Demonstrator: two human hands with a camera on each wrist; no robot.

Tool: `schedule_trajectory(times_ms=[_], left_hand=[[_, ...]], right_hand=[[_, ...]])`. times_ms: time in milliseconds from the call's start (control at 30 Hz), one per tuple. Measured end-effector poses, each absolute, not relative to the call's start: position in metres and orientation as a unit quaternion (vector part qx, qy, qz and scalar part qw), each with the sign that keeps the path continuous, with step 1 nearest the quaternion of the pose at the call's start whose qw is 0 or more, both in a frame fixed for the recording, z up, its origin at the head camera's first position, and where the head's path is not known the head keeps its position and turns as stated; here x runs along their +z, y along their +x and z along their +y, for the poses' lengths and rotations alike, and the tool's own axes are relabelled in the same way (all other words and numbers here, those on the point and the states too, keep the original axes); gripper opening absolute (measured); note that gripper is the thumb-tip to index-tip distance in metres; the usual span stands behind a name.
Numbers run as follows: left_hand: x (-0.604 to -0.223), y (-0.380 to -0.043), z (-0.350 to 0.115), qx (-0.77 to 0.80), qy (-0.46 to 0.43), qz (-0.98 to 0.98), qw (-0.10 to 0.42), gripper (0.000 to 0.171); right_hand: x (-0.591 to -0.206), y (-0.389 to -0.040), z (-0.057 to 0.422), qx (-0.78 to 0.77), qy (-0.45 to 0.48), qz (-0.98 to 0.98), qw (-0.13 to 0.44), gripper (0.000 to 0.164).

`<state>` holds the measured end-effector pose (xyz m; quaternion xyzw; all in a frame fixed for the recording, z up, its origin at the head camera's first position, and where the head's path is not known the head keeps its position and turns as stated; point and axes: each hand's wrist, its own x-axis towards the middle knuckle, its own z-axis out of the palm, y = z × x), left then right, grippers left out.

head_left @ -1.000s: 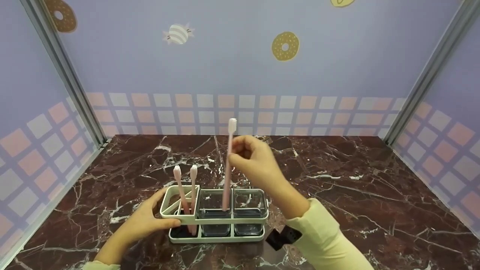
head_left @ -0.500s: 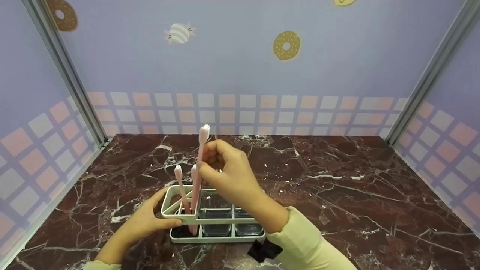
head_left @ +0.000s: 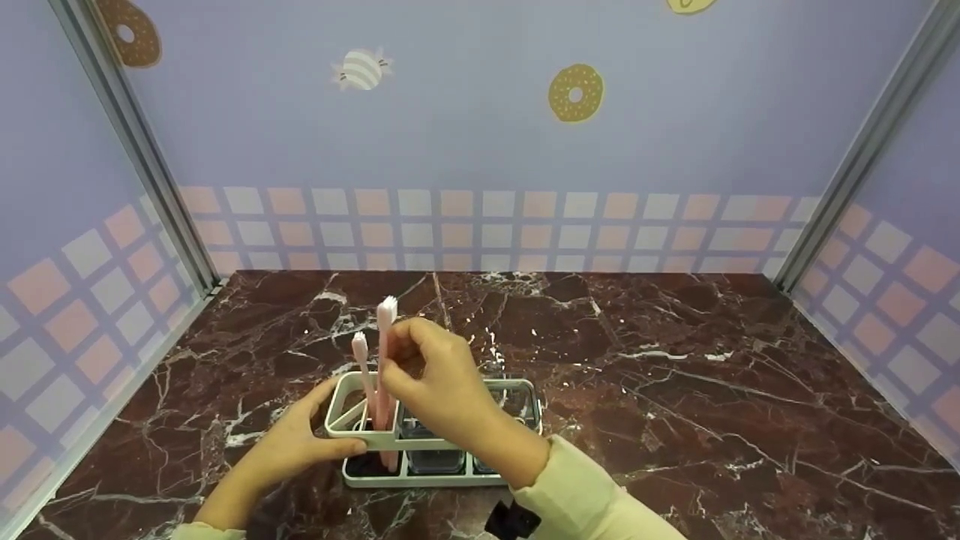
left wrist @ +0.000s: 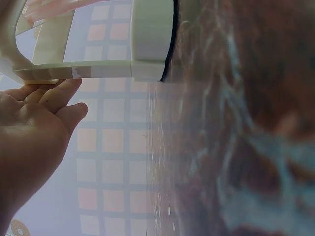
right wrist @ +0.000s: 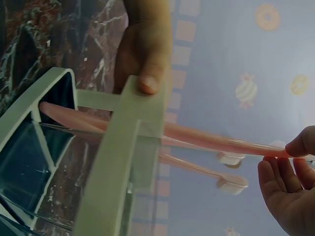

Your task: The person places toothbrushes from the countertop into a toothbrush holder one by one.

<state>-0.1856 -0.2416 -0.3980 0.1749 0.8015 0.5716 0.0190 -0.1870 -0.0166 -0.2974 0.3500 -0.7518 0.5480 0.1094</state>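
My right hand pinches a pink toothbrush upright between thumb and fingers, near its head. In the right wrist view that toothbrush passes through the top frame of a white toothbrush holder, its lower end at the base. Two more pink toothbrushes stand in the same left section; one toothbrush shows left of the held one, the other is mostly hidden in the head view. My left hand holds the left end of the holder, thumb on the front bar, fingers behind.
Clear cups sit in the holder's other sections, such as the right-hand cup, partly covered by my right arm. Beneath is a dark red marbled tabletop. A patterned wall closes the back, with side walls left and right.
My right hand has brought the toothbrush left from over the middle cup and lowered it into the left section. The left hand stays on the holder.
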Motion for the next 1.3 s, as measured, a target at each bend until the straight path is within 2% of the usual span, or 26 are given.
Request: schedule_trajectory(times_ms=[533, 933, 1300], left_hand=[[-0.398, -0.187, -0.241, 0.584, 0.198, 0.787, 0.030, 0.079], [-0.398, -0.188, -0.241, 0.583, 0.199, 0.787, 0.033, 0.081], [-0.399, -0.188, -0.241, 0.593, 0.205, 0.779, 0.023, 0.081]], right_hand=[[-0.334, -0.189, -0.030, 0.504, 0.374, -0.772, 0.098, 0.014], [-0.343, -0.188, -0.034, 0.498, 0.371, -0.780, 0.078, 0.012], [-0.349, -0.188, -0.035, 0.490, 0.373, -0.783, 0.081, 0.011]])
